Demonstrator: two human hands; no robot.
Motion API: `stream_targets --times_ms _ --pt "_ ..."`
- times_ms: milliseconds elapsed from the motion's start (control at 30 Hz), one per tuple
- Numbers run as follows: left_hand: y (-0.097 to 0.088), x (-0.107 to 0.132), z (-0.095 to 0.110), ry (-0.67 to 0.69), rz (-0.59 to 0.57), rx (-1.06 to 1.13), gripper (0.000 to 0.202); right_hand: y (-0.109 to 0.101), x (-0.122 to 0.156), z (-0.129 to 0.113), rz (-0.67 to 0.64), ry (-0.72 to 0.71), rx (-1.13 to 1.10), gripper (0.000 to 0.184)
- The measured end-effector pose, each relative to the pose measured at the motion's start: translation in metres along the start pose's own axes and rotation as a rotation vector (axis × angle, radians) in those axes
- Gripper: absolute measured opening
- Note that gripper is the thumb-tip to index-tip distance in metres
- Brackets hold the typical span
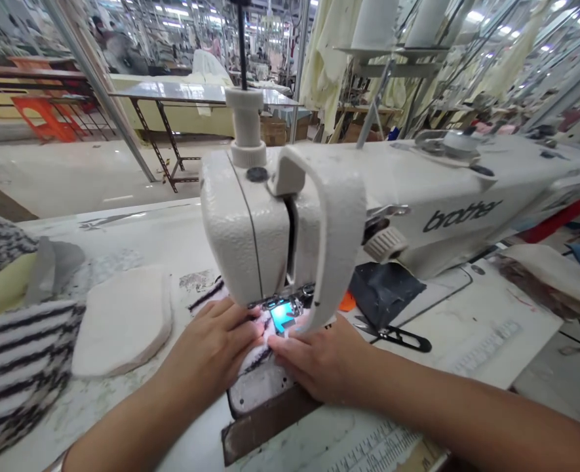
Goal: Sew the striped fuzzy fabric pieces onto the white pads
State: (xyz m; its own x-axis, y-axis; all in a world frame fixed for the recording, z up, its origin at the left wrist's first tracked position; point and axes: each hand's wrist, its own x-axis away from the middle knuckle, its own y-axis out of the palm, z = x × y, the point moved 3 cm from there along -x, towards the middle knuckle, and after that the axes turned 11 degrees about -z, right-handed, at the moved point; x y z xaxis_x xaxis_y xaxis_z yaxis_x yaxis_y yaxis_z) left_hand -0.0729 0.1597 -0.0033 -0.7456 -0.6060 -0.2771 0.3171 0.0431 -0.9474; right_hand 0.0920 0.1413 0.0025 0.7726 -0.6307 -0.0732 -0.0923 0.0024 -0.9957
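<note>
Both of my hands press on a white fabric piece with black flecks, which lies under the presser foot of a white Brother sewing machine. My left hand rests on its left side, and my right hand holds its near side, with the fingertips close to the needle area. A blue-lit patch shows at the needle plate. The machine head hides the needle from above. To my left lie a padded white fabric shape and a stack of black-and-white striped fabric.
Thread snips and a dark pouch lie right of the machine head, beside a tape ruler on the white table. Thread cones stand behind. An orange stool and workbenches fill the hall beyond.
</note>
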Motion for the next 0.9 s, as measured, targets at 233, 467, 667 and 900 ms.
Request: stream_targets --times_ms 233,467,667,900 --pt "0.003 -0.007 0.011 -0.230 -0.071 -0.207 0.020 -0.003 0.006 0.003 0.127 0.000 -0.028 0.017" --pt "0.003 -0.013 0.016 -0.405 -0.115 -0.287 0.019 -0.005 0.008 0.004 0.152 -0.027 -0.062 0.022" --pt "0.006 -0.009 0.020 -0.467 -0.146 -0.265 0.020 -0.005 0.008 0.007 0.122 -0.031 -0.051 0.018" --pt "-0.011 -0.010 0.021 -0.552 -0.321 -0.110 0.024 -0.004 0.009 0.011 0.057 -0.091 -0.080 0.018"
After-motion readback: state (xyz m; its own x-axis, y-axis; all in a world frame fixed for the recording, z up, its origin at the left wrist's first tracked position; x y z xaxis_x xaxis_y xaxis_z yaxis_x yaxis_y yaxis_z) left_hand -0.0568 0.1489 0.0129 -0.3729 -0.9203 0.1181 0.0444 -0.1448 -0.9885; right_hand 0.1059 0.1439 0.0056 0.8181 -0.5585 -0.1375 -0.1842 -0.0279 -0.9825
